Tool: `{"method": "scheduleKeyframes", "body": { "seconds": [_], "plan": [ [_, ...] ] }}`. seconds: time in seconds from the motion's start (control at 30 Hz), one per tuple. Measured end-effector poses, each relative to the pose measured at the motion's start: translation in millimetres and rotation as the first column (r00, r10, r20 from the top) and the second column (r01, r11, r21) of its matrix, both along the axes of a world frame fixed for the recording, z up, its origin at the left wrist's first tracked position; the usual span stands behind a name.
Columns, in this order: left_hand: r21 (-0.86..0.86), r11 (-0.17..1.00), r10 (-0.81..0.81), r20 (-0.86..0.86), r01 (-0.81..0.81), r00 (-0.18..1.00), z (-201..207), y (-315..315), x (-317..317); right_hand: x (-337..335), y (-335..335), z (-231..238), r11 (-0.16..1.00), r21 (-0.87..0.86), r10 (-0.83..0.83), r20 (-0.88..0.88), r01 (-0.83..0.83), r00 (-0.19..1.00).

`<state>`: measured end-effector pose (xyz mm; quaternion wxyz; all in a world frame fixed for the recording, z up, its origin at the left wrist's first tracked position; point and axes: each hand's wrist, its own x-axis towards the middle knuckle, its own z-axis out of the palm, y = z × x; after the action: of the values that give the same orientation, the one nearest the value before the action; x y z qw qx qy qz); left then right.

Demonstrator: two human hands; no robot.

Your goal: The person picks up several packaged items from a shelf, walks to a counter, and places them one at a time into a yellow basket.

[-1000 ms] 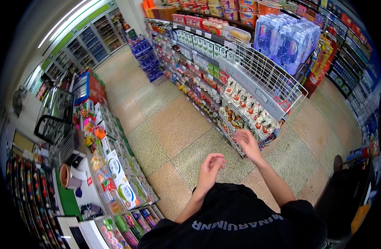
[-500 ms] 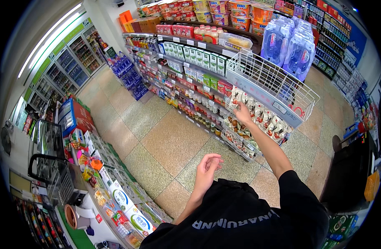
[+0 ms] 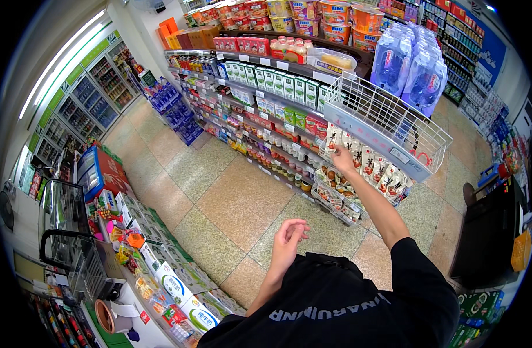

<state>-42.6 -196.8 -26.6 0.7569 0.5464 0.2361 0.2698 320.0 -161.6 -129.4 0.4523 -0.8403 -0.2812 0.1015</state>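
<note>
My right hand (image 3: 344,159) reaches out to a wire rack at the end of the shelving. Its fingers are closed on the lower part of a white snack packet (image 3: 334,137), the leftmost in a row of similar packets. More white packets (image 3: 388,177) with dark writing and reddish pictures stand to the right of that hand. Beneath them, brownish snack packs (image 3: 331,176) fill a lower tier. My left hand (image 3: 288,240) hangs in front of my body, fingers loosely bent and thumb apart, holding nothing.
A white wire basket (image 3: 393,124) juts out above the packets. Wrapped packs of bottles (image 3: 414,72) stand behind it. Shelves of milk cartons (image 3: 277,83) run off to the left. Stacked milk boxes (image 3: 173,284) line the counter at lower left, with tiled floor (image 3: 237,197) between.
My right hand's fingers have drawn in around the leftmost packet, where a finger pointed before. My left hand stays about where it was. The view has shifted slightly.
</note>
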Motion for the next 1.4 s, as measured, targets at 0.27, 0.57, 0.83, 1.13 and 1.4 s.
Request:
{"method": "scheduleKeyframes", "body": {
  "seconds": [0.27,0.57,0.83,1.13,1.4],
  "plan": [
    [0.027,0.999,-0.031,-0.023,0.031,0.999,5,0,7,2,-12,4,0.982,0.155,0.097,0.059,-0.105,0.994],
    [0.038,0.994,-0.102,-0.028,0.103,0.994,3,-3,14,6,-9,9,0.987,0.000,0.157,0.114,-0.158,0.981],
    [0.013,0.995,-0.096,-0.035,0.096,0.995,-7,-5,-2,3,14,1,0.997,-0.066,-0.039,0.128,0.048,0.991],
    [-0.024,0.995,-0.096,-0.052,0.095,0.994,-12,-1,-17,-5,9,12,0.988,0.094,0.077,0.368,-0.120,0.926],
    [-0.006,0.999,-0.044,-0.083,0.044,0.996,-17,-1,-17,-81,-43,69,0.914,0.345,0.168,0.155,-0.212,0.974]
  ]
}}
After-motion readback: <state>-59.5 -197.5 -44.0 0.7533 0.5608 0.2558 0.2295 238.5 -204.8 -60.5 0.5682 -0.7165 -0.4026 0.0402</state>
